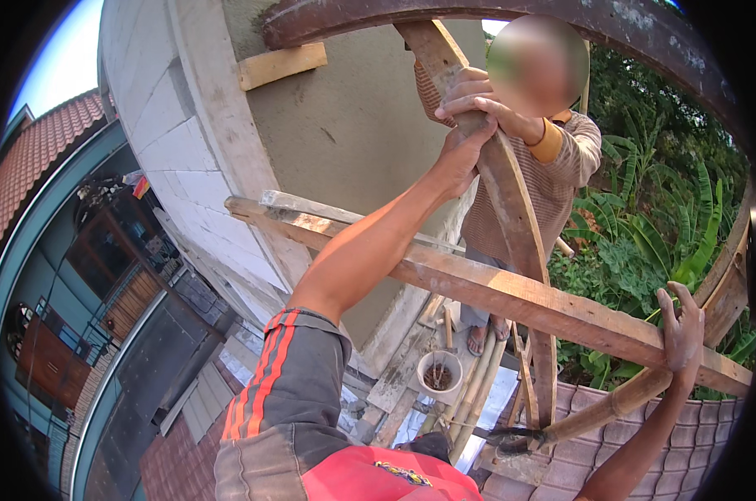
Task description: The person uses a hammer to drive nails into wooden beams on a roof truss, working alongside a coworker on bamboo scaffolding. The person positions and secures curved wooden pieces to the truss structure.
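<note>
An upright wooden plank [511, 200] rises in front of me, and my left hand [468, 157] is closed on its edge, some fingers hidden. Just above, a co-worker's hands [490, 104] hold the same plank. A long squared wooden beam [478, 280] slants across under my left forearm, passing the plank. At its right end, my right hand [683, 330] rests its palm against the beam, fingers spread upward and not wrapped round it. A bamboo pole [616, 407] lies below that hand.
Below are a bucket [440, 372] holding tools, scaffold boards [399, 376] and roof tiles [616, 447]. A plastered wall [336, 125] stands ahead, with a wood block [282, 65] jutting out. A dark curved beam [378, 17] crosses overhead. The co-worker stands on the boards.
</note>
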The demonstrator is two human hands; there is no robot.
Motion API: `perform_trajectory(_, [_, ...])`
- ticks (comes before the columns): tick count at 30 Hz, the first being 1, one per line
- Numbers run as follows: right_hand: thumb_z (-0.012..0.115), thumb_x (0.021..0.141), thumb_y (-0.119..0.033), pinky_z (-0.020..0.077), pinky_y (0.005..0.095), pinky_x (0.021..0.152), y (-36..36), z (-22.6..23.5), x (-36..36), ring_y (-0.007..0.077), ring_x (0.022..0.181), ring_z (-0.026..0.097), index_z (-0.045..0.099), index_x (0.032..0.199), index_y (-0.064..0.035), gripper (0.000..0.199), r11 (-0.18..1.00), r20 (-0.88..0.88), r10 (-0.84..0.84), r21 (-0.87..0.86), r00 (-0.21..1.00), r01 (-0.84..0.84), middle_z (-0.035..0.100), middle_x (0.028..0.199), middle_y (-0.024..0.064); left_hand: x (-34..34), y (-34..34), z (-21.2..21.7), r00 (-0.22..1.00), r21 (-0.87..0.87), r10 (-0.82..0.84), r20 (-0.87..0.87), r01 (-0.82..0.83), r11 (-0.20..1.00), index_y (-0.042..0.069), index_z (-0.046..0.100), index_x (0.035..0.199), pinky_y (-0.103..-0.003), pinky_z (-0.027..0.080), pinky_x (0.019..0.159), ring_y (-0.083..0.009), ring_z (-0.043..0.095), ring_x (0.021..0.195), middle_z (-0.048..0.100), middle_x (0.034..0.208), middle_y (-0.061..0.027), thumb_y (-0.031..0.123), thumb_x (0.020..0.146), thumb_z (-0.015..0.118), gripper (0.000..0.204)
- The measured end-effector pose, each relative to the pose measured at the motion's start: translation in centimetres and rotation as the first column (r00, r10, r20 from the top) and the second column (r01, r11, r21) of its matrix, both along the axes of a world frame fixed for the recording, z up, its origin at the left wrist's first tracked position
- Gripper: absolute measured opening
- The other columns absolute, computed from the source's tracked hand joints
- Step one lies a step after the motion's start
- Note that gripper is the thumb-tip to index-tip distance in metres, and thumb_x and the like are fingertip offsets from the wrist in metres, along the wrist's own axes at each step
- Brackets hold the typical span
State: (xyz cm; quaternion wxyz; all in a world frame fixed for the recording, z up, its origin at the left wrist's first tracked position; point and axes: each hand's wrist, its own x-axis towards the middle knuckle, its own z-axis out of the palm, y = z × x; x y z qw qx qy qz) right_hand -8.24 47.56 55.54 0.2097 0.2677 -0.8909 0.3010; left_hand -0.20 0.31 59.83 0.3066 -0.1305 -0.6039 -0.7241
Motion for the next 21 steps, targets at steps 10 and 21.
perform_trajectory(10, [0.067, 0.106, -0.041, 0.0504, 0.0429, 0.08, 0.5, -1.2, -1.1, 0.0305, 0.08, 0.063, 0.07, 0.131, 0.0013, 0.049, 0.999, -0.081, 0.017, -0.046, 0.997, -0.021, 0.071, 0.094, 0.0233, 0.1, 0.5, 0.0, 1.0, 0.009, 0.004, 0.031, -0.004, 1.0, 0.003, 0.041, 0.158, -0.043, 0.048, 0.117, -0.0219, 0.055, 0.139, 0.055, 0.151, -0.0096, 0.037, 0.111, 0.066, 0.063])
perform_trajectory(21, [0.067, 0.106, -0.041, 0.0476, 0.0426, 0.075, 0.4, -0.8, -0.6, 0.0271, 0.073, 0.056, 0.07, 0.131, 0.0005, 0.048, 0.999, -0.025, -0.024, -0.048, 0.999, 0.022, 0.066, 0.086, 0.0207, 0.2, 0.6, -0.1, 1.0, 0.012, -0.013, 0.026, 0.012, 1.0, 0.003, 0.037, 0.16, -0.044, 0.046, 0.119, -0.0243, 0.053, 0.143, 0.053, 0.154, -0.011, 0.035, 0.111, 0.065, 0.064])
